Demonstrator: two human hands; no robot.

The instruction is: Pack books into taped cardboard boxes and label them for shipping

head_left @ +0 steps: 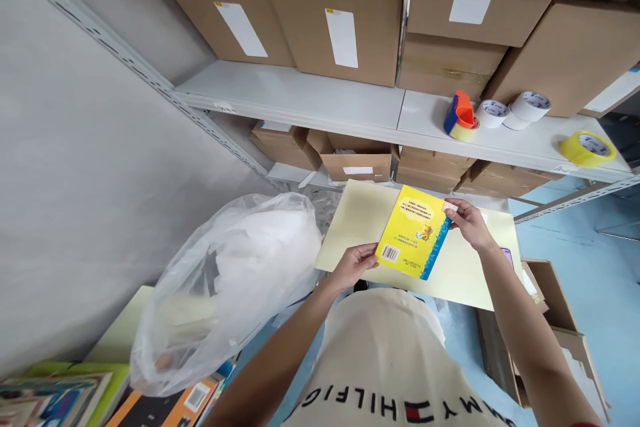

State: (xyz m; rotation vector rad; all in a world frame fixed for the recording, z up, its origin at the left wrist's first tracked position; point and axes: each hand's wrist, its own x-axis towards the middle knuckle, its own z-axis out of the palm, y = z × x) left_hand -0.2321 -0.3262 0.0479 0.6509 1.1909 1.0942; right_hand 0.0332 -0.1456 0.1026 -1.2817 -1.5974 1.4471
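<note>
A thin yellow book (407, 230) with a blue edge, a barcode and a small cartoon picture is held up in both hands over a pale yellow board (350, 217). My left hand (354, 263) grips the book's lower left corner, near the barcode. At its upper right corner, my right hand (469, 220) pinches the book beside a small pinkish label. The board lies flat beneath, and part of a phone (507, 255) shows by my right forearm. Both thumbs rest on the book's face; the other fingers are partly hidden behind it.
Left of the board stands a clear plastic bag (235, 267) with white material inside. Books (165, 407) lie at the lower left. A metal shelf (320, 97) holds cardboard boxes (340, 27), a tape dispenser (461, 117) and tape rolls (589, 148). An open carton (550, 287) sits at right.
</note>
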